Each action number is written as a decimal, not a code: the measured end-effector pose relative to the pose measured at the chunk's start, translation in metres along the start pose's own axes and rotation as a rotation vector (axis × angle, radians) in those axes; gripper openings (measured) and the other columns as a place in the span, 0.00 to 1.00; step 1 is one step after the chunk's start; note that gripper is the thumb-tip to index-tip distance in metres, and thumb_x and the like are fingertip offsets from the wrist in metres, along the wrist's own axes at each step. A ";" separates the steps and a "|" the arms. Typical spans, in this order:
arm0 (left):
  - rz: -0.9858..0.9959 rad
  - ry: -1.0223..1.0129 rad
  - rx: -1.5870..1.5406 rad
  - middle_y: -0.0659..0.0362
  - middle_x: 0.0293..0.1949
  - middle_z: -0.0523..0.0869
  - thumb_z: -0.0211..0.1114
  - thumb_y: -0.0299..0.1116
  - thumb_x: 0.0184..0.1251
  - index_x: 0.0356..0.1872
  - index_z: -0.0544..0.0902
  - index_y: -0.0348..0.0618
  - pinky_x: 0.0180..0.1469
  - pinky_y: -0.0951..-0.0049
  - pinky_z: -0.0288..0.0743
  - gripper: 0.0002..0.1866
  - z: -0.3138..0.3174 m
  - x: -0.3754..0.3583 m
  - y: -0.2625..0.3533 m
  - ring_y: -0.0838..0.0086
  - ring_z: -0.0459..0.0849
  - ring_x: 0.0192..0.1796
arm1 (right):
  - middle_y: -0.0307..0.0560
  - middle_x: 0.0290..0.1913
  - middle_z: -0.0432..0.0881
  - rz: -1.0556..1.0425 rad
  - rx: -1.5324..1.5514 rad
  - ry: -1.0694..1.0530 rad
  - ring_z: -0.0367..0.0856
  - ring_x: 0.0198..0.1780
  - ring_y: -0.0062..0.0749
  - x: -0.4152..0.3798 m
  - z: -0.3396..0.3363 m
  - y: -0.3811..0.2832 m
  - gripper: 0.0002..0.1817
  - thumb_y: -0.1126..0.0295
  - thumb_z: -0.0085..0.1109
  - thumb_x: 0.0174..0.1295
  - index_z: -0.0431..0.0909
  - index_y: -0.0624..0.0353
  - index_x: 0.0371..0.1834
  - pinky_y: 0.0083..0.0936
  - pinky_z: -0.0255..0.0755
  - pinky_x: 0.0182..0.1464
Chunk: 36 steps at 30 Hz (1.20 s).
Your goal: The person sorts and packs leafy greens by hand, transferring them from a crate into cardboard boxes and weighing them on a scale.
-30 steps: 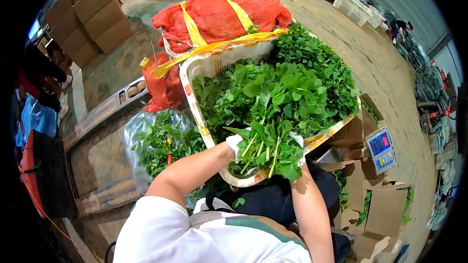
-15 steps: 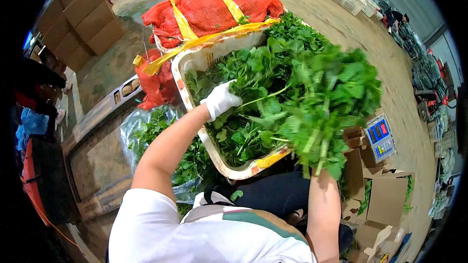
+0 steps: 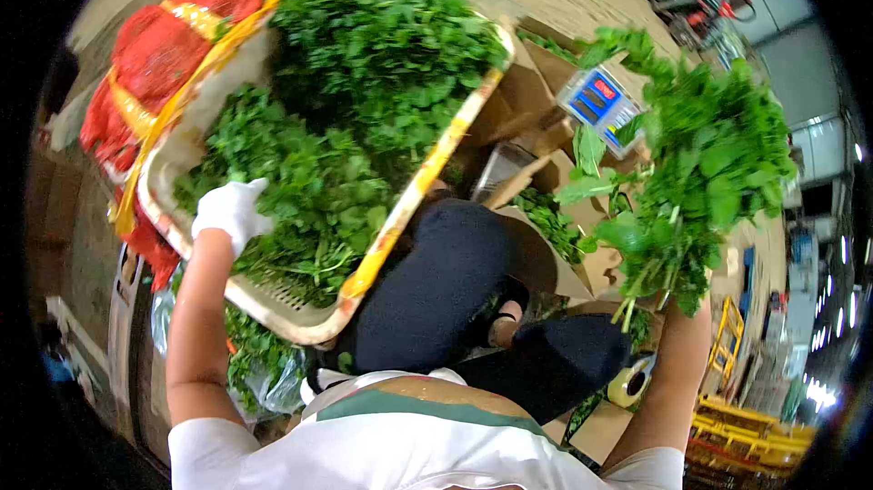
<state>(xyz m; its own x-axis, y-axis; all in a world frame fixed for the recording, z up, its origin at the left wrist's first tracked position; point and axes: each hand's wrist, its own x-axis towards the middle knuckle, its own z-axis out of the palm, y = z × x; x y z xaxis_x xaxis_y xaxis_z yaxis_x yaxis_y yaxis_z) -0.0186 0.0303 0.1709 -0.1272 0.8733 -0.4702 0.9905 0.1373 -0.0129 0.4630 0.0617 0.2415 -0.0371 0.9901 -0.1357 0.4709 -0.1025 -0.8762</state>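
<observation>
My left hand (image 3: 233,215), in a white glove, is at the near left side of a white plastic crate (image 3: 254,303), touching the leafy greens (image 3: 318,185) inside; its index finger sticks out over the leaves. My right arm reaches up on the right, below a big bunch of leafy greens (image 3: 709,158) held up by its stems. The leaves cover my right hand, so its fingers are hidden. The bunch hangs over the cardboard boxes and partly in front of a digital scale display (image 3: 600,108).
Red mesh sacks (image 3: 159,54) with yellow tape lie beyond the crate's left side. An open cardboard box (image 3: 546,258) with greens stands right of my knees. A tape roll (image 3: 629,383) is near my right forearm. Yellow metal frames (image 3: 746,435) are at the lower right.
The view has turned to the right. The bunch has moved from over the crate's right edge to above the boxes. My left hand stays at the crate with its index finger now extended.
</observation>
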 end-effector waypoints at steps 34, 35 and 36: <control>0.075 -0.034 0.025 0.47 0.44 0.79 0.67 0.44 0.44 0.54 0.70 0.41 0.49 0.67 0.70 0.34 0.034 0.030 0.045 0.59 0.78 0.46 | 0.54 0.27 0.78 0.139 -0.831 0.278 0.76 0.33 0.50 0.001 -0.065 0.099 0.19 0.51 0.57 0.49 0.76 0.58 0.27 0.35 0.69 0.37; 0.087 -0.026 0.028 0.47 0.44 0.79 0.67 0.44 0.44 0.54 0.71 0.40 0.49 0.67 0.70 0.33 0.036 0.030 0.044 0.59 0.78 0.46 | 0.57 0.31 0.78 0.392 -0.925 0.225 0.76 0.37 0.49 0.007 -0.071 0.098 0.25 0.46 0.54 0.50 0.75 0.62 0.32 0.34 0.69 0.42; 0.085 -0.020 0.027 0.47 0.44 0.79 0.67 0.44 0.44 0.54 0.71 0.40 0.49 0.67 0.70 0.33 0.038 0.030 0.043 0.59 0.78 0.46 | 0.59 0.37 0.77 0.453 -0.869 0.214 0.75 0.41 0.49 0.008 -0.075 0.109 0.29 0.44 0.53 0.49 0.74 0.64 0.36 0.34 0.68 0.45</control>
<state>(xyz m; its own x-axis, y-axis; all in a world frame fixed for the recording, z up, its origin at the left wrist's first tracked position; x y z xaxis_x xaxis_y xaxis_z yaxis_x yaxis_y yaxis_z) 0.0217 0.0445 0.1229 -0.0417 0.8718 -0.4881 0.9987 0.0503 0.0044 0.5800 0.0657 0.1792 0.4242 0.8805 -0.2117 0.8850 -0.4526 -0.1093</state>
